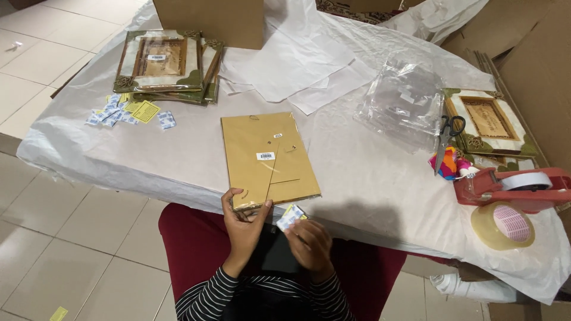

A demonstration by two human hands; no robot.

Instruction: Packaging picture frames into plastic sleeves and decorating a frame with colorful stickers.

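A picture frame (267, 157) lies face down at the table's near edge, its tan backing board and stand flap facing up. My left hand (242, 223) grips its near edge, thumb on top. My right hand (309, 244) sits just below the table edge and pinches a small white and blue packet (289, 217) together with a yellow slip. A dark flat object rests in my lap between the two hands, mostly hidden.
A stack of ornate frames (166, 65) and loose packets with yellow slips (128, 112) lie at the far left. A cardboard box (208, 21), white paper sheets (297, 65), clear plastic bags (404, 101), scissors (447, 137), a red tape dispenser (517, 187) and a tape roll (502, 226) lie elsewhere on the table.
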